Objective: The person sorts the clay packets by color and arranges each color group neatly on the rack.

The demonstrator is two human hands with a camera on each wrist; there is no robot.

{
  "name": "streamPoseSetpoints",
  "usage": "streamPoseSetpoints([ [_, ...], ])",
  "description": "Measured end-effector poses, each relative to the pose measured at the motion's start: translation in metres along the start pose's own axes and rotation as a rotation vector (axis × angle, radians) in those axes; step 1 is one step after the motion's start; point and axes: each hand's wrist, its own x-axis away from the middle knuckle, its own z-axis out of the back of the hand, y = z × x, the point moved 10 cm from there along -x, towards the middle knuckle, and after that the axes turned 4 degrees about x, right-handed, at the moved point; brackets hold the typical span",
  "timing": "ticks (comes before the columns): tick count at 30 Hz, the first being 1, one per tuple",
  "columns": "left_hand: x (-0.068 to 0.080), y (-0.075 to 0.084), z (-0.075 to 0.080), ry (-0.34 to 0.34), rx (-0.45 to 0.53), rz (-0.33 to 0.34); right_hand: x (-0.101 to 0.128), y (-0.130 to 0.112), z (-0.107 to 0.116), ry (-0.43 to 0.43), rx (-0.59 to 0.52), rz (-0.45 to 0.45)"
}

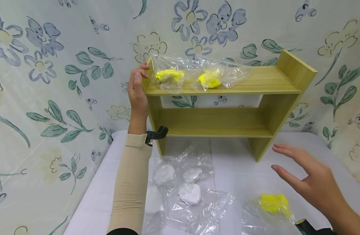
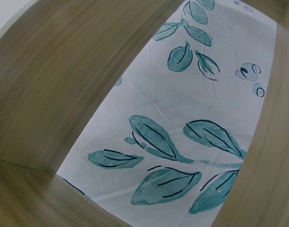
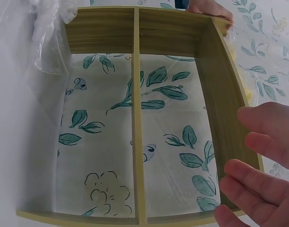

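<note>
A two-tier wooden shelf (image 1: 215, 122) stands on the white-covered table. My left hand (image 1: 138, 93) holds its upper left corner, fingers bent at the side panel's edge; that hand (image 3: 208, 6) also shows at the far corner in the right wrist view. On the top board lie two yellow lumps in clear plastic bags, a left one (image 1: 169, 76) and a right one (image 1: 209, 80). My right hand (image 1: 310, 176) hovers right of the shelf's lower side, thumb and fingers spread with nothing between them. Below it lies another bagged yellow lump (image 1: 274, 204).
Several white lumps (image 1: 189, 193) in clear bags lie on the table (image 1: 233, 182) in front of the shelf's left half. A flowered cloth (image 1: 80, 140) hangs behind and beside the table. The lower board (image 1: 215, 122) spans between the side panels.
</note>
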Motion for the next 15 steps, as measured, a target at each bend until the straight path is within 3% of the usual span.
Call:
streamPoseSetpoints([
  [15, 0.000, -0.001, 0.000, 0.005, -0.022, 0.001, 0.042, 0.034, -0.016, -0.045, 0.038, -0.270],
])
